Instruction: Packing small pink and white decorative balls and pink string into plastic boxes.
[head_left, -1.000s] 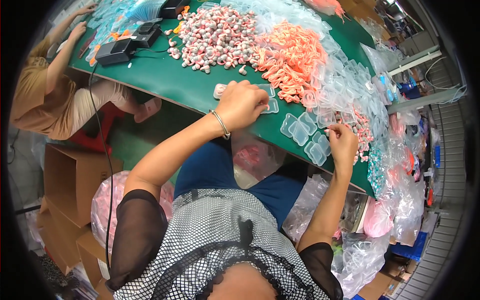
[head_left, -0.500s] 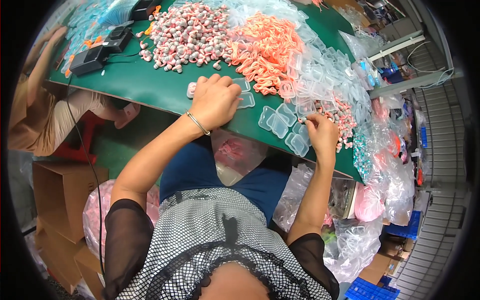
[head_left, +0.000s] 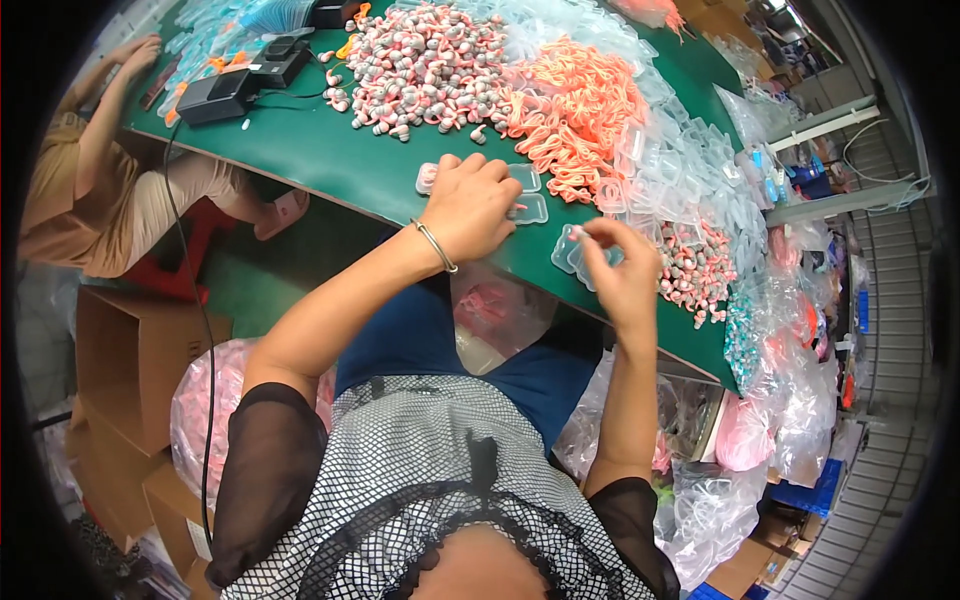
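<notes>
My left hand [head_left: 470, 210] is curled down over open clear plastic cases [head_left: 533, 208] near the table's front edge. A small pinkish piece shows in the case end [head_left: 427, 178] beside its knuckles; what its fingertips grip is hidden. To its right, my right hand [head_left: 627, 272] pinches a small pink earplug [head_left: 575, 233] between thumb and forefinger. Below that pinch lie a few more clear cases [head_left: 567, 258]. Close to the right hand's far side sits a small heap of pink-and-grey earplugs [head_left: 692, 265].
A large earplug pile [head_left: 425, 70], orange cords [head_left: 575, 100] and many clear cases [head_left: 700, 160] cover the green table [head_left: 300, 150]. Black boxes [head_left: 215, 97] with a cable stand left, near another person's arms [head_left: 105, 110]. Cardboard boxes [head_left: 140, 370] are on the floor.
My right hand has moved left from beside the small earplug heap to above the clear cases, earplug in its fingers. My left hand stays over its cases. The whole view has shifted slightly.
</notes>
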